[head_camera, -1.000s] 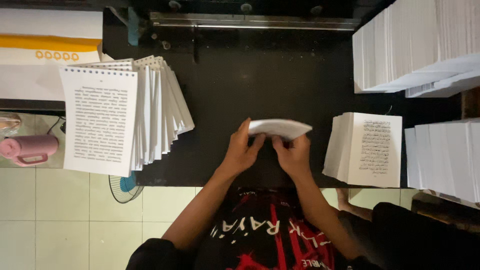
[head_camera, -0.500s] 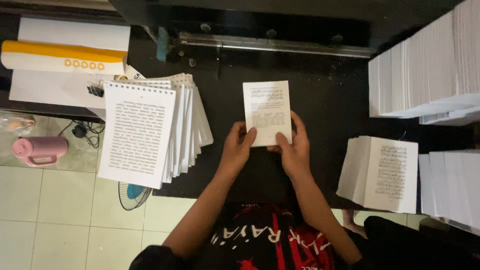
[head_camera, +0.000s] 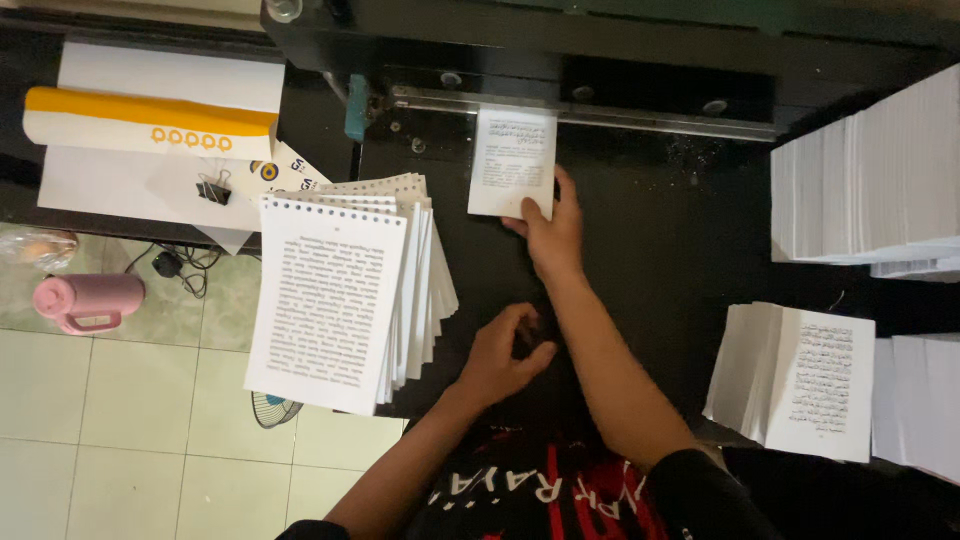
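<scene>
My right hand (head_camera: 548, 232) is stretched forward and pinches the lower right corner of a small stack of printed white sheets (head_camera: 511, 160). The stack lies flat on the black machine bed (head_camera: 640, 260) with its top edge against the metal bar (head_camera: 640, 112) at the back. My left hand (head_camera: 500, 355) rests on the bed nearer my body, fingers loosely curled, holding nothing. It lies just right of a fanned pile of punched printed sheets (head_camera: 340, 290).
Tall stacks of white paper (head_camera: 865, 180) stand at the right, with a smaller fanned printed stack (head_camera: 800, 380) below them. A yellow-and-white roll (head_camera: 150, 122), a binder clip (head_camera: 213, 191) and white sheets lie at the back left. A pink bottle (head_camera: 85, 300) sits on the tiled floor.
Both hands held the small stack in front of me; now the right hand alone has pushed it forward against the bar. The left hand has let go and dropped back.
</scene>
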